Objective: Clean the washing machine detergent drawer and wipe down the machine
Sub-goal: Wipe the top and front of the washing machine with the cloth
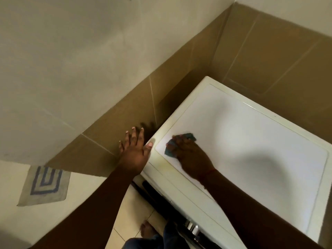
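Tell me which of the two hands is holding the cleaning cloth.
The right hand, pressed on the washing machine top with the blue cloth bunched under it. The left hand is empty, fingers spread at the machine's corner.

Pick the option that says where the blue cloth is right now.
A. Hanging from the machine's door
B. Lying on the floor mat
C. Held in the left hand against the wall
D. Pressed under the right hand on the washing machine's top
D: the blue cloth is bunched under the right hand on the washing machine top, while the left hand rests open at the machine's corner.
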The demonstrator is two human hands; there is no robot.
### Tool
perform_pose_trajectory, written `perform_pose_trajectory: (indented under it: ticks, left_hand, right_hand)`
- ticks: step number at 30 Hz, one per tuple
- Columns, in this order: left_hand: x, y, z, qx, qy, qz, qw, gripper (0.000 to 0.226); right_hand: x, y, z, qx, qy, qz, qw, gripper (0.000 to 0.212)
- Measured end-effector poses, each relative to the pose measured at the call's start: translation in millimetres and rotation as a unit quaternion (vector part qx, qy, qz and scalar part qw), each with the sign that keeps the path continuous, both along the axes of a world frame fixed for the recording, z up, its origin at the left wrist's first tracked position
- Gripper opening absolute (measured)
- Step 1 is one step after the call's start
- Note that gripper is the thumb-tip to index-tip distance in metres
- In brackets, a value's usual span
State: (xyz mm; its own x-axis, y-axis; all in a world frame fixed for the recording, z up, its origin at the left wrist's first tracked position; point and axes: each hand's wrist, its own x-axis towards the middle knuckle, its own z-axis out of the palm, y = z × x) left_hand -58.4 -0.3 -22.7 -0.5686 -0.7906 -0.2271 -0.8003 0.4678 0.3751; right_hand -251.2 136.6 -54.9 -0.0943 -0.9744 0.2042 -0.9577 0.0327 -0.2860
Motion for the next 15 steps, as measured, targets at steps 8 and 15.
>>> perform_pose_trajectory:
  ticks: [8,15]
  left_hand:
    - [-36,-29,-11,0.014,-0.022,-0.031,0.999,0.076]
    - [-80,-61,-22,0.019,-0.005,-0.107,0.994,0.076]
  right_hand:
    - [-6,-13,-12,0.023,-0.052,0.044,0.997,0.044]
    - [-33,-70,-6,0.012,-0.019,-0.138,0.990,0.046]
